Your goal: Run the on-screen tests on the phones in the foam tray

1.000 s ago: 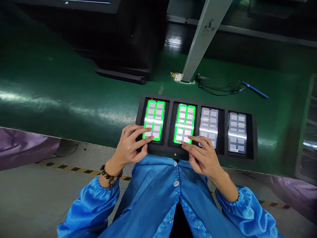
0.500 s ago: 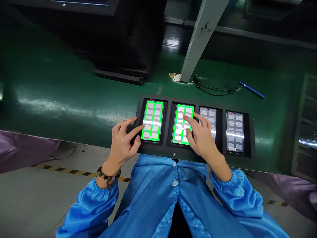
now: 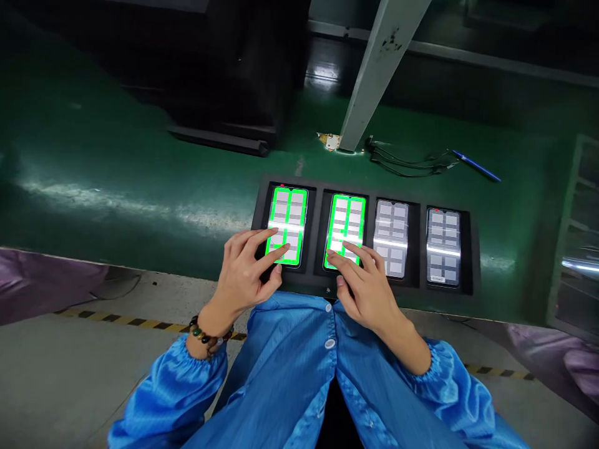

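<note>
A black tray lies along the bench's front edge with several smartphones in its slots. My left hand reaches over the leftmost smartphone, fingers apart, its fingertips on or just above the lower screen. The second smartphone lies under the fingers of my right hand, which are spread over the lower part of its screen. Both of these screens show bright green with pale grey blocks. Farther right, the third smartphone and the fourth smartphone show grey blocks without green. Neither hand grasps anything.
Behind the tray, a grey metal post rises from the green bench. Thin black cables and a blue pen lie right of it. A large dark box-like object stands at back left.
My right hand has slid down and left, from the second phone's upper middle to its lower end. My left hand has shifted right, farther over the first phone's screen.
</note>
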A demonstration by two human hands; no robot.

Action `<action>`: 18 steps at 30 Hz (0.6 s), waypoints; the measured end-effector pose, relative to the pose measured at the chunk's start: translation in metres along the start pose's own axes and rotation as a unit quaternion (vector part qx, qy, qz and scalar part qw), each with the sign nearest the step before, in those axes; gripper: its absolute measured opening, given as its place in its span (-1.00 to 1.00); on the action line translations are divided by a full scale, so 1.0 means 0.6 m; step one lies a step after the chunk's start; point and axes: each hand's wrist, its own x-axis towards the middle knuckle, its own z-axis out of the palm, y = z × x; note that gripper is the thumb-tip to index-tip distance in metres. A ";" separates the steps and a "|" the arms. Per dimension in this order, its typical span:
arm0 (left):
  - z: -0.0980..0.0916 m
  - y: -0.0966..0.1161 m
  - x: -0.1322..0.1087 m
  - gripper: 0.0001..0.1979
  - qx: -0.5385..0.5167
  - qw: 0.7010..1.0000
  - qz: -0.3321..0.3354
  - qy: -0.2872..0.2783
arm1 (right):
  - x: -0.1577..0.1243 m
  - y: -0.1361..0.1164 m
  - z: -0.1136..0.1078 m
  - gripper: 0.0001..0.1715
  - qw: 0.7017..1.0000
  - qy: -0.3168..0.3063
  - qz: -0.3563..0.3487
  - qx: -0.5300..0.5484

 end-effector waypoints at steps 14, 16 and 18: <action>-0.009 -0.012 -0.006 -0.69 0.058 0.996 -0.033 0.066 | -0.011 0.011 -0.003 -0.39 0.995 0.064 0.081 -0.005; -0.003 0.001 0.010 -0.65 0.056 0.997 -0.042 0.036 | 0.014 0.002 0.008 -0.44 0.996 0.049 0.070 0.004; 0.003 0.016 0.028 -0.59 0.044 0.998 -0.032 -0.002 | 0.031 -0.003 0.014 -0.47 0.998 0.032 0.053 0.012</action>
